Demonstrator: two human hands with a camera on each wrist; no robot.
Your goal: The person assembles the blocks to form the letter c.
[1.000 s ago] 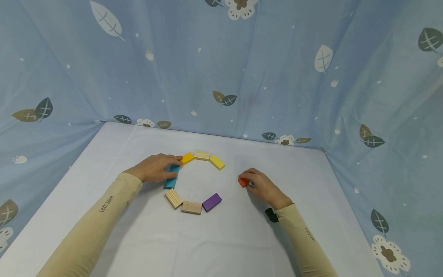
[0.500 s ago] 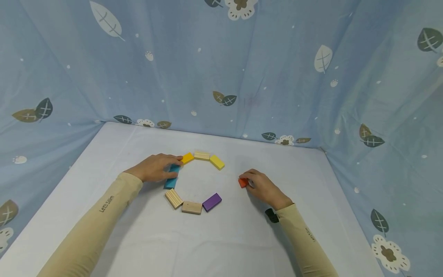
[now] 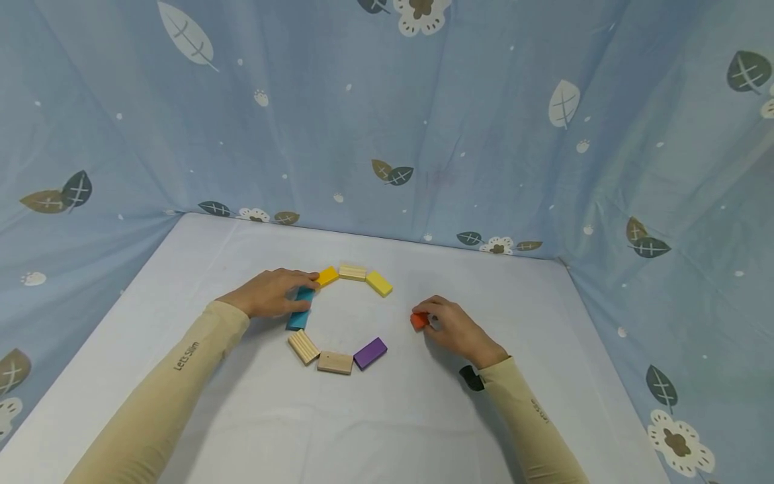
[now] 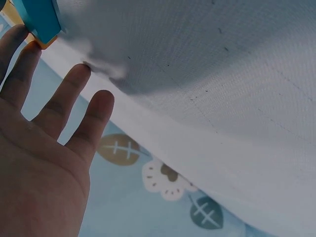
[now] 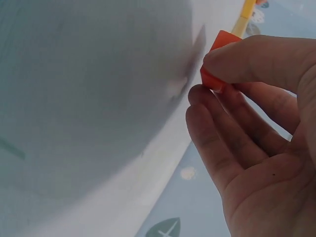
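Note:
My left hand (image 3: 272,294) lies over a blue block (image 3: 299,320), thumb and fingers spread across it. One fingertip reaches the orange block (image 3: 328,276) beside it. In the left wrist view its fingers look loosely extended, with tips at the blue block (image 4: 42,19). To the right, my right hand (image 3: 455,329) pinches a red block (image 3: 418,322) between thumb and fingers. The right wrist view shows the thumb across the red block (image 5: 213,82), partly covering it. Between the hands, the blocks on the table form a ring with its right side open.
A pale wooden block (image 3: 353,272) and a yellow block (image 3: 379,284) continue the ring at the back. Along its front lie a grooved wooden block (image 3: 304,347), a plain wooden block (image 3: 335,363) and a purple block (image 3: 370,353). A patterned blue curtain (image 3: 314,134) surrounds the white table (image 3: 272,423).
My right hand has shifted slightly left with the red block, toward the ring's open side. The left hand and the blocks on the table have stayed in place.

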